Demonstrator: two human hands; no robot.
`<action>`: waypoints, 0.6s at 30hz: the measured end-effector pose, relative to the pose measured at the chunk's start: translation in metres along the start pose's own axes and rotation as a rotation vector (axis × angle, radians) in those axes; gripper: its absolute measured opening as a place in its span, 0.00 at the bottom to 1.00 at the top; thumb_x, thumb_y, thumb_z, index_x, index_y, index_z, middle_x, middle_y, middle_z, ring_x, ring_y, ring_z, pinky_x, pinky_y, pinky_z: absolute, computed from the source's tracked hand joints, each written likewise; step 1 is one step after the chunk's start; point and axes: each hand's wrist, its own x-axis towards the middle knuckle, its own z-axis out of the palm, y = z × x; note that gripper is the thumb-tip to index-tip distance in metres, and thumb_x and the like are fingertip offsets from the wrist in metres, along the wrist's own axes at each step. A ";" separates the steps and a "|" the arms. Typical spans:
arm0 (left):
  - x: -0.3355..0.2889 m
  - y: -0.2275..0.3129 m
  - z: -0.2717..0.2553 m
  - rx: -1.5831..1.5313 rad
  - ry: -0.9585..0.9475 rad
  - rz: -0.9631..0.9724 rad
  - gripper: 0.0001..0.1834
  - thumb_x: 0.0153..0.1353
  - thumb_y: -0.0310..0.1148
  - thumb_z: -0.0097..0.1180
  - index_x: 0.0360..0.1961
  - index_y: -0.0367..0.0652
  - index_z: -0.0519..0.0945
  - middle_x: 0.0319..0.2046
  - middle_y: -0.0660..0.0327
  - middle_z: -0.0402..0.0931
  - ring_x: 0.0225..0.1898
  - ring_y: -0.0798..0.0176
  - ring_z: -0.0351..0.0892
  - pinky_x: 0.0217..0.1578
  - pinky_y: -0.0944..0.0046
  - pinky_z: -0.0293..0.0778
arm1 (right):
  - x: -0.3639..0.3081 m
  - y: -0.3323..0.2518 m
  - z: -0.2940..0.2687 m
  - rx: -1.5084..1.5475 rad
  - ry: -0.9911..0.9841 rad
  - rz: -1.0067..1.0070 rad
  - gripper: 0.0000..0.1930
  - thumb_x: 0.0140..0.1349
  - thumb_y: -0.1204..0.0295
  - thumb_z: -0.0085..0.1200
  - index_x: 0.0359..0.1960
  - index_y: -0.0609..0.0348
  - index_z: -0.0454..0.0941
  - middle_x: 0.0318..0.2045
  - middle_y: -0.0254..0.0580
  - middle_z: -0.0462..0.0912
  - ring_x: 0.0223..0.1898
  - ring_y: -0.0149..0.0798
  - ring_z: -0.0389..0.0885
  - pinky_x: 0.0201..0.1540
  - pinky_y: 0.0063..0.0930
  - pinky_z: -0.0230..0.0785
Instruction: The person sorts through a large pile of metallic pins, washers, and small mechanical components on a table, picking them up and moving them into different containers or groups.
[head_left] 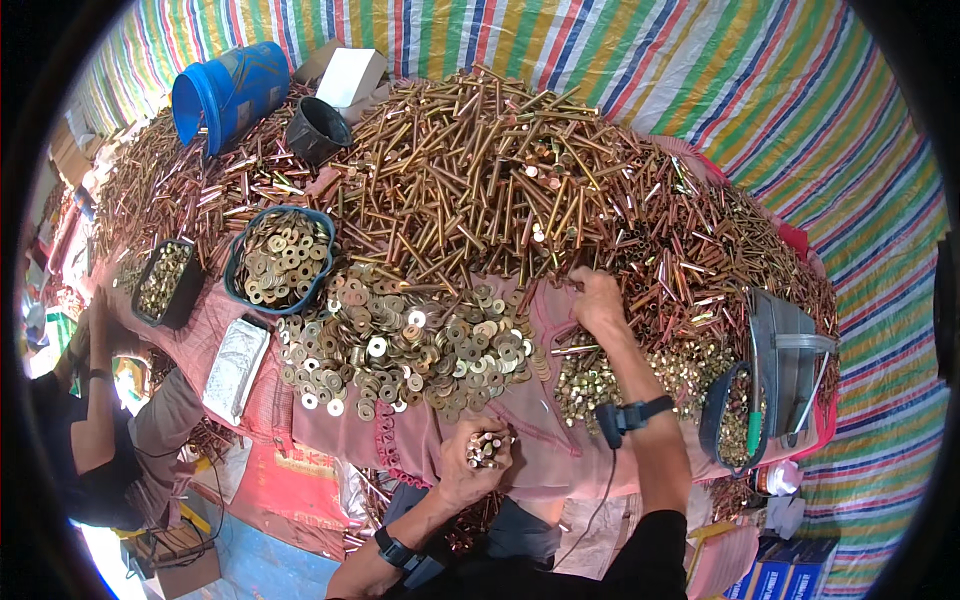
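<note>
My left hand (476, 462) is closed round a bundle of slim metal rods (487, 450), their ends pointing up, near the front edge of the cloth. Further right, my right hand (598, 301) reaches to the near edge of a big heap of copper-coloured metal rods (470, 190). Its fingers are pinched together among the rods; what they hold is hidden. Between the two hands and to the left lies a spread of flat round washers (410, 345). Beside my right forearm sits a pile of small brassy nuts (585, 385).
A blue tub of washers (280, 258), a dark tub of nuts (163, 283) and a silvery block (236, 368) are on the left. Behind stand a blue bucket (230, 95) and black bucket (318, 130). Another tub (733, 425) is right. A co-worker (110, 430) sits left.
</note>
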 end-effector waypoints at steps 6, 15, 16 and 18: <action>0.001 0.000 -0.002 -0.044 -0.036 0.032 0.25 0.56 0.23 0.64 0.56 0.35 0.73 0.40 0.57 0.85 0.37 0.69 0.85 0.41 0.67 0.82 | -0.040 0.004 -0.080 -0.469 -0.201 0.066 0.19 0.66 0.81 0.58 0.55 0.49 0.89 0.56 0.59 0.82 0.56 0.53 0.83 0.58 0.46 0.80; 0.003 0.005 0.004 0.112 0.016 0.114 0.25 0.59 0.18 0.61 0.59 0.34 0.74 0.44 0.56 0.82 0.38 0.67 0.82 0.40 0.68 0.79 | -0.043 -0.017 -0.015 -0.090 0.026 -0.475 0.09 0.65 0.76 0.60 0.44 0.50 0.89 0.44 0.48 0.82 0.49 0.52 0.79 0.49 0.46 0.78; 0.004 0.005 0.003 0.152 0.028 0.151 0.26 0.59 0.18 0.62 0.60 0.34 0.74 0.43 0.56 0.82 0.38 0.67 0.83 0.40 0.68 0.79 | -0.040 -0.021 -0.001 -0.111 0.063 -0.592 0.13 0.63 0.80 0.59 0.46 0.49 0.88 0.48 0.49 0.81 0.52 0.52 0.78 0.53 0.46 0.76; 0.007 0.004 0.003 0.195 0.039 0.199 0.27 0.57 0.16 0.63 0.60 0.35 0.75 0.43 0.57 0.83 0.39 0.66 0.83 0.40 0.68 0.80 | -0.040 -0.028 0.022 -0.168 0.041 -0.631 0.17 0.60 0.82 0.59 0.48 0.50 0.87 0.51 0.50 0.80 0.55 0.54 0.77 0.57 0.46 0.74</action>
